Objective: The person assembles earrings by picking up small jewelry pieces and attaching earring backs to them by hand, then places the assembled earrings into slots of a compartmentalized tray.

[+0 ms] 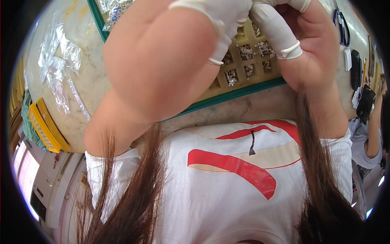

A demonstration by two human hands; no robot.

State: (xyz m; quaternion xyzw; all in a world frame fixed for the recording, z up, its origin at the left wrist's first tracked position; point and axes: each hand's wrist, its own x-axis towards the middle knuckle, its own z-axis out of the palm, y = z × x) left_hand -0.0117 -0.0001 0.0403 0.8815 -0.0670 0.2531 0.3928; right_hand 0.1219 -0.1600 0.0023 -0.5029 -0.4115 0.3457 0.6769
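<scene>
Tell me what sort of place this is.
Probably a small-parts workshop, perhaps for jewellery: a green-edged tray has compartments holding small shiny metal pieces, white finger covers are being worn, and another person is partly visible at the right.

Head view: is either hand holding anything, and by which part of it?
Cannot be told: the left hand and right hand are close together at the top edge, their white-covered fingers partly cut off, no held item visible.
</scene>
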